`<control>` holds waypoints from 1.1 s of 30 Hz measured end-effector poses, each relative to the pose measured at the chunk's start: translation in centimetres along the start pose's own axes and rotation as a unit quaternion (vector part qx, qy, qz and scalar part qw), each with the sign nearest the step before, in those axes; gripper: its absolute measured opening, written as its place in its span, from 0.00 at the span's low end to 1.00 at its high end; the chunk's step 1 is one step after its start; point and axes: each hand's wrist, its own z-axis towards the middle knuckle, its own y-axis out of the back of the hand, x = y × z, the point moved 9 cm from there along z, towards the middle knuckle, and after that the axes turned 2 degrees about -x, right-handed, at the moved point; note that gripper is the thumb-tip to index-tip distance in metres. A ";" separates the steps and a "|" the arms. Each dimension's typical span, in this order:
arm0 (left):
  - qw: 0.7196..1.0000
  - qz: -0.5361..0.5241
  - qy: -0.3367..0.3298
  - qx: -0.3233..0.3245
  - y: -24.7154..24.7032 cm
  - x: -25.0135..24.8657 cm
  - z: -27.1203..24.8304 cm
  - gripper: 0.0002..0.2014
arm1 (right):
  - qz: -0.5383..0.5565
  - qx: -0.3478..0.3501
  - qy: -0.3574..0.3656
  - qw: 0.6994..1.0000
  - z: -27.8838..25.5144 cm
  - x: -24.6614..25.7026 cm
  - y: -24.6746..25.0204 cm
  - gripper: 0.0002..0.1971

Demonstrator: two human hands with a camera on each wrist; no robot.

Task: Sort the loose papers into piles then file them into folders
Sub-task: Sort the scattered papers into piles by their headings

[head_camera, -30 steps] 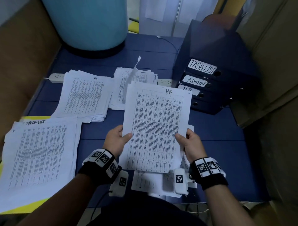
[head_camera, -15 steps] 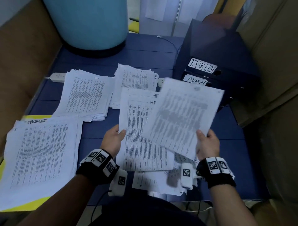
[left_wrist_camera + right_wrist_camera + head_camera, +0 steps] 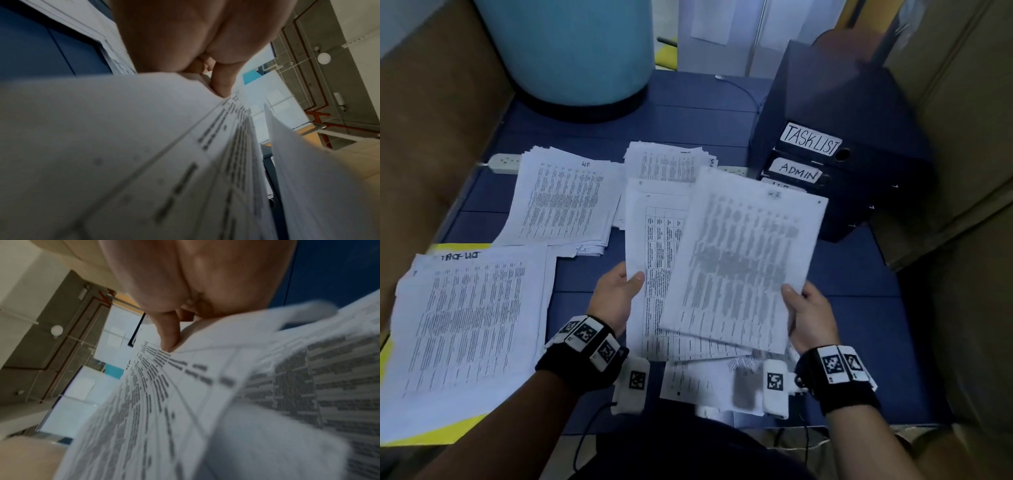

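Note:
My left hand (image 3: pixel 619 291) grips a stack of printed sheets (image 3: pixel 654 267) by its left edge, thumb on top. My right hand (image 3: pixel 804 308) pinches a single printed sheet (image 3: pixel 743 263) at its lower right edge; it is blurred and overlaps the stack's right side. In the left wrist view the held stack (image 3: pixel 144 162) fills the frame below my left hand (image 3: pixel 218 84). The right wrist view shows my right hand (image 3: pixel 170 340) pinching the single sheet (image 3: pixel 185 402). Three piles lie on the blue table (image 3: pixel 859 325): one (image 3: pixel 565 202) at centre left, one (image 3: pixel 671 164) behind, and one headed "TASK LIST" (image 3: pixel 469 325) at the left.
Dark binders labelled TASKLIST (image 3: pixel 811 140) and ADMIN (image 3: pixel 798 173) are stacked at the right back. A yellow folder (image 3: pixel 458 248) lies under the left pile. More loose sheets (image 3: pixel 695 380) lie near the front edge. A large blue drum (image 3: pixel 571 48) and power strip (image 3: pixel 505 162) stand behind.
My right hand has pulled the top sheet off the stack, swung it out to the right, and now brought it back leftward over the stack. My left hand keeps holding the stack.

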 end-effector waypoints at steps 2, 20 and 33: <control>0.999 -0.041 0.021 0.005 -0.1 0.5 0.0 0.10 | -0.020 0.037 -0.027 0.999 -0.4 -1.3 -1.8 0.24; 0.997 0.039 -0.044 -0.046 3.2 -0.1 1.2 0.08 | -0.043 -0.016 0.024 0.999 0.3 0.7 -2.3 0.10; 0.997 0.051 -0.053 0.014 2.2 -0.7 1.6 0.10 | 0.065 0.023 -0.019 0.997 1.3 0.0 -1.5 0.15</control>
